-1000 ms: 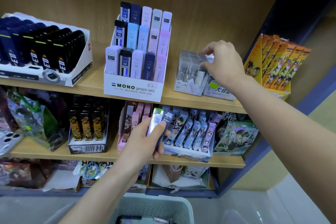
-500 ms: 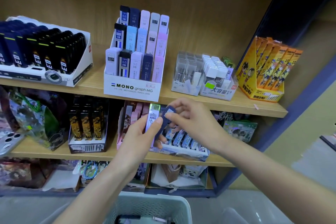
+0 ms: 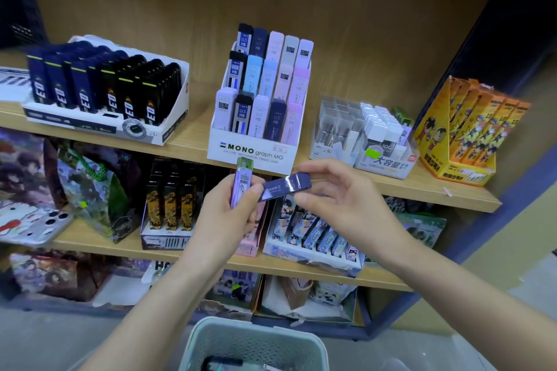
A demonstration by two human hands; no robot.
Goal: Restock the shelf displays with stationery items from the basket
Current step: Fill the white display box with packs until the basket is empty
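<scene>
Pinching the navy lead case (image 3: 286,187) by its right end, our right hand (image 3: 340,199) shares it with our left hand (image 3: 229,217), whose thumb touches the other end while its fingers wrap an upright lilac case (image 3: 241,184). Head view: it's centre frame, just under the MONO display (image 3: 250,150). The risk we see is that thin end-pinch slipping, so it drops. Its long axis runs left-right, with the right end tipped slightly up.

basket (image 3: 256,340) cut by bottom edge, items (image 3: 229,366) inside blurred
</scene>
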